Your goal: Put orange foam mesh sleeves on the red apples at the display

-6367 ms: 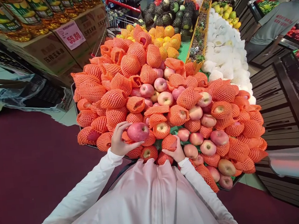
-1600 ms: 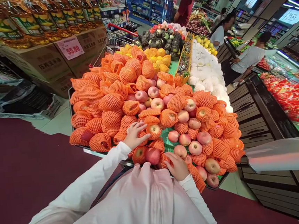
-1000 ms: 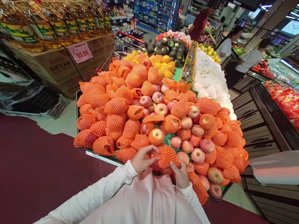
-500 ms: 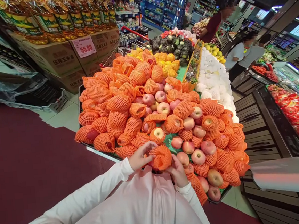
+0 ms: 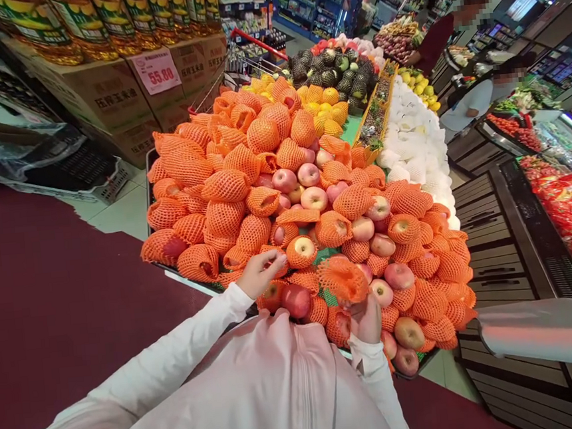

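Note:
My right hand (image 5: 368,317) holds an orange foam fruit net (image 5: 342,277) from below, above the near edge of the apple heap. The net flares wide and is slightly blurred; whether an apple sits inside I cannot tell. My left hand (image 5: 262,273) is apart from it, to the left, fingers stretched out and holding nothing visible. Just right of those fingertips lies a netted apple (image 5: 303,248) with its pale top showing. Close to my jacket rests a bare red apple (image 5: 296,300). Many orange-netted apples (image 5: 226,220) and bare apples (image 5: 313,199) surround both hands.
Behind the apples are yellow fruit (image 5: 324,107), dark netted fruit (image 5: 328,74) and white-netted fruit (image 5: 410,143). Oil bottles (image 5: 104,23) stand on cartons (image 5: 100,100) at left. A black crate (image 5: 62,170) is on the floor. Two people are at the right back.
My left hand has let go of the orange net and moved slightly left. My right hand has carried the net rightward and a little up. The people in the background have shifted right.

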The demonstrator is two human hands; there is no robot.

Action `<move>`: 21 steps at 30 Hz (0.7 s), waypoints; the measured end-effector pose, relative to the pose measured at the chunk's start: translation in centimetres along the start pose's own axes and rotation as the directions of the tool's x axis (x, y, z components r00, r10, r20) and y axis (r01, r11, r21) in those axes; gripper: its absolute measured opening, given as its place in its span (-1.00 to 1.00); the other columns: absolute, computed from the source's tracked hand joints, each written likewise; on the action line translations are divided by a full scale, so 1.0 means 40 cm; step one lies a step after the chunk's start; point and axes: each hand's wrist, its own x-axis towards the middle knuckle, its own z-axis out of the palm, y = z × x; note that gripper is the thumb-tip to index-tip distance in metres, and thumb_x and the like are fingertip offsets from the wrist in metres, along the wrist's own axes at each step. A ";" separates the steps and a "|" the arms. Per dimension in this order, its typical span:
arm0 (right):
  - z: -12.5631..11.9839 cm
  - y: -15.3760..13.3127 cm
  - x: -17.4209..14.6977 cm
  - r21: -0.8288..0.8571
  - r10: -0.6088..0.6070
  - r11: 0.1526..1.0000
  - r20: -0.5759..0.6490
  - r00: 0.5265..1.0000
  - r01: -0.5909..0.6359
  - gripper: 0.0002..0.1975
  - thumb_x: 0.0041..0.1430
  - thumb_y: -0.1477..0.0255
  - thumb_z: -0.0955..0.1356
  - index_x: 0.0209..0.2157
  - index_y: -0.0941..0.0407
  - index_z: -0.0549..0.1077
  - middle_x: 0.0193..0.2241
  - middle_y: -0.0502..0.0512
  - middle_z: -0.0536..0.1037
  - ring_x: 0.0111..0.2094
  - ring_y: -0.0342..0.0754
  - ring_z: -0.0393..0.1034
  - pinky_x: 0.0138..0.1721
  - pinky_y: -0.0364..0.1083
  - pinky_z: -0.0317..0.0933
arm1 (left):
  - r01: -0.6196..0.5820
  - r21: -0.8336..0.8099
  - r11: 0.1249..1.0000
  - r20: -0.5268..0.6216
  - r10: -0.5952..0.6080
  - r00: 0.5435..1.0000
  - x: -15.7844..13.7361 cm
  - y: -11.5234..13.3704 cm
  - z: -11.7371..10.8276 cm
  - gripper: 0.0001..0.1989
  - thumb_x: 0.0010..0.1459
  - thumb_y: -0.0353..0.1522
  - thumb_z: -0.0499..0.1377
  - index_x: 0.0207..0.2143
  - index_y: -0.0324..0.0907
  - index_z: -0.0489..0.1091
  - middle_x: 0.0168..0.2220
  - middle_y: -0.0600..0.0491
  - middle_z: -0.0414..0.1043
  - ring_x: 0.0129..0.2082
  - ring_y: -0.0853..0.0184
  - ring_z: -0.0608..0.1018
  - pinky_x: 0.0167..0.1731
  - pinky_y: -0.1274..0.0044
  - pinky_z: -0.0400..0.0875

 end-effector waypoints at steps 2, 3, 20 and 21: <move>-0.007 -0.024 0.001 0.043 0.034 0.998 0.008 0.999 -0.034 -0.72 0.20 0.19 0.24 -0.22 0.09 0.40 -0.46 0.01 0.48 -0.54 -0.12 0.32 -0.47 -0.12 0.26 | -0.004 -0.052 0.999 0.048 0.006 0.999 -0.004 0.011 -0.007 -0.61 0.24 -0.12 0.06 -0.50 -0.22 0.28 -0.52 0.13 0.26 -0.47 0.40 0.33 -0.43 0.55 0.21; -0.003 -0.034 -0.005 0.050 0.041 0.998 0.056 0.998 -0.044 -0.78 0.13 0.24 0.32 -0.29 0.09 0.40 -0.46 0.00 0.47 -0.51 -0.12 0.33 -0.44 -0.13 0.27 | -0.015 -0.066 0.998 0.111 0.023 0.994 -0.011 0.017 -0.002 -0.64 0.24 -0.12 0.08 -0.43 -0.23 0.33 -0.46 0.10 0.33 -0.42 0.38 0.37 -0.39 0.54 0.24; -0.060 -0.049 -0.091 -0.237 -0.047 0.969 0.121 0.992 0.075 -0.77 0.19 0.36 0.23 -0.51 0.12 0.34 -0.55 -0.03 0.33 -0.47 -0.13 0.19 -0.43 -0.15 0.12 | -0.419 -0.130 0.899 0.508 0.423 0.750 -0.045 0.103 0.136 -0.67 0.18 -0.30 0.07 -0.62 -0.14 0.09 -0.55 0.07 0.23 -0.37 0.29 0.32 -0.23 0.44 0.28; -0.070 -0.044 -0.100 -0.230 -0.042 0.971 0.121 0.992 0.069 -0.78 0.18 0.37 0.22 -0.51 0.11 0.34 -0.54 -0.03 0.34 -0.47 -0.12 0.20 -0.42 -0.15 0.14 | -0.403 -0.155 0.902 0.538 0.419 0.731 -0.052 0.103 0.155 -0.67 0.18 -0.29 0.06 -0.62 -0.14 0.09 -0.56 0.07 0.23 -0.38 0.29 0.31 -0.24 0.44 0.27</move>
